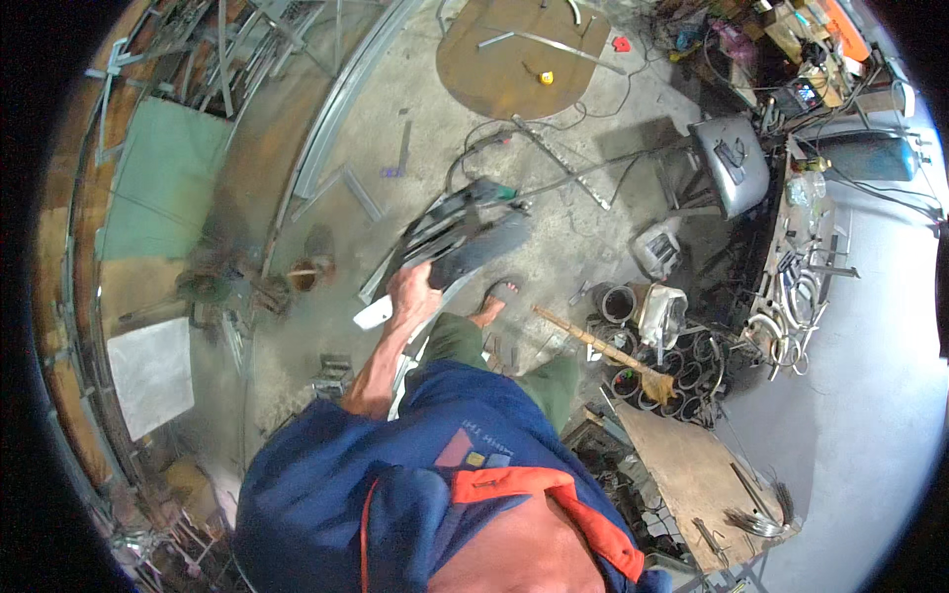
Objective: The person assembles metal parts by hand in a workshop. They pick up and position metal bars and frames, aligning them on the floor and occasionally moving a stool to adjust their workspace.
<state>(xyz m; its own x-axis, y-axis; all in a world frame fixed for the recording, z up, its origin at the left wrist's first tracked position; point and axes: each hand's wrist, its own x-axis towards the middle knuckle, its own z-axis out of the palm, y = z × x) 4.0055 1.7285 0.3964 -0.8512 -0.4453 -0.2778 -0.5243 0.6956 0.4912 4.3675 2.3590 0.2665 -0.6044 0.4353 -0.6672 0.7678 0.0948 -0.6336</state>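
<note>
My left hand (413,296) reaches forward over the floor, its fingers closed at the near end of a dark slatted object (460,232) with long grey strips. Blur keeps me from telling exactly what kind of thing it is. A flat white piece (374,314) sticks out beside the same hand; I cannot tell whether it belongs to the slatted object. A small green part (506,194) shows at the far end, near a black cable. My right hand is out of sight.
A perforated metal strip (563,163) and a yellow tape measure (547,78) on a brown board (474,59) lie ahead. At right are a grey chair (736,183), a wooden-handled brush (593,341) and several pots (692,371). Long metal profiles (336,109) lie at left.
</note>
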